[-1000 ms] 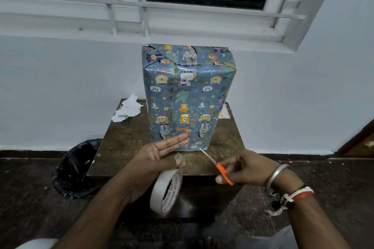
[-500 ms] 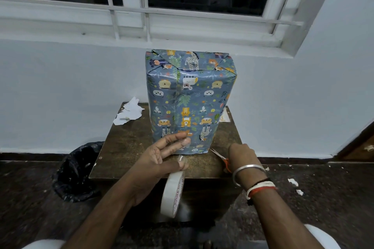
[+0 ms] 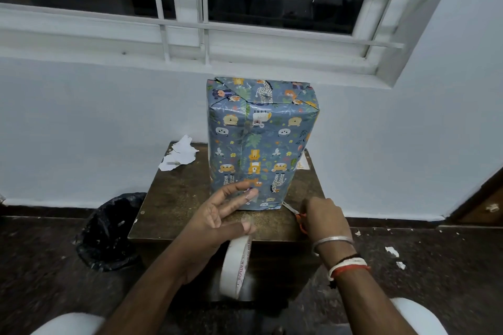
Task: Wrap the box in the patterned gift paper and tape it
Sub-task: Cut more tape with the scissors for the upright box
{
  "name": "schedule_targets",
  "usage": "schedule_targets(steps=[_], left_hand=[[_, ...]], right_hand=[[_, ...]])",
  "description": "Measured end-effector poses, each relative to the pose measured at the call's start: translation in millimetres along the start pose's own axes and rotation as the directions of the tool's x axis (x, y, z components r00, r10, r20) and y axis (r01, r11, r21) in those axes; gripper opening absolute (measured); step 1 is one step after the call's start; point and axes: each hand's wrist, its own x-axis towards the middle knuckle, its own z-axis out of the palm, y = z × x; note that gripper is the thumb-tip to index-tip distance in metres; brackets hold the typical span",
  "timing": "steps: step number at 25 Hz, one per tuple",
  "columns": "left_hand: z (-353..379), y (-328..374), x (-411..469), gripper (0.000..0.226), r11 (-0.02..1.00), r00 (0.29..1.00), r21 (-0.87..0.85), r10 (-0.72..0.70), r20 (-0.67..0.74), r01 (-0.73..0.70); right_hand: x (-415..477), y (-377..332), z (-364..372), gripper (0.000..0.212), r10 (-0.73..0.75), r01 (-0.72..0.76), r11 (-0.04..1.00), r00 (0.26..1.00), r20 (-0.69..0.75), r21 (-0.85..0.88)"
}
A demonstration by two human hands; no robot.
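On a small brown table (image 3: 174,198) against a white wall, under a barred window, the box (image 3: 261,144) stands upright on its short end. It is fully covered in blue paper printed with animals. The paper's seam runs down the near face, and the top end is folded into flaps.

The left hand (image 3: 217,215) reaches toward the lower part of the near face with fingers and thumb stretched straight, gripping nothing. Its fingertips are at or just short of the paper; I cannot tell if they touch. A clear strip of tape (image 3: 249,212) spans from a fingertip to the thumb tip, and the roll (image 3: 235,266) hangs from it below the thumb, in front of the table edge.

The right hand (image 3: 324,217) is curled round the orange handles of the scissors (image 3: 299,218). Their blades point at the box's near right bottom corner, low over the table. A metal bangle (image 3: 332,241) and white, red and black threads (image 3: 348,266) circle that wrist.

Torn white scraps (image 3: 179,155) lie at the table's far left corner. A black-lined bin (image 3: 109,228) sits on the dark floor to the left, and more bits of paper (image 3: 392,251) lie on the floor to the right.
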Motion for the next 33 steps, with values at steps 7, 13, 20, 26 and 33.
schedule_targets(steps=[7, 13, 20, 26, 33], left_hand=[[19, 17, -16, 0.073, 0.998, 0.998, 0.012, 0.063, -0.007, -0.063], [43, 37, -37, 0.072, 0.982, 0.988, 0.124, 0.147, -0.044, -0.14], [58, 83, -47, 0.072, 0.915, 0.961, 0.325, 0.271, -0.06, -0.238], [47, 123, -34, 0.069, 0.907, 0.92, 0.299, 0.356, -0.165, -0.298], [36, 154, 8, 0.075, 0.898, 0.921, 0.299, 0.371, -0.117, -0.323]], right_hand=[[-64, -55, -57, 0.012, -0.138, -0.128, -0.17, 0.985, 0.105, 0.977], [-88, -57, -91, 0.015, -0.072, -0.136, -0.302, 0.99, 0.12, 0.943], [-95, -59, -146, 0.026, -0.013, 0.163, 0.0, 0.987, -0.163, 0.987], [-72, -56, -217, 0.023, -0.115, 0.489, 0.199, 0.872, -0.475, 0.849], [-2, -68, -248, 0.036, -0.389, 0.464, 0.321, 0.859, -0.332, 0.825]])
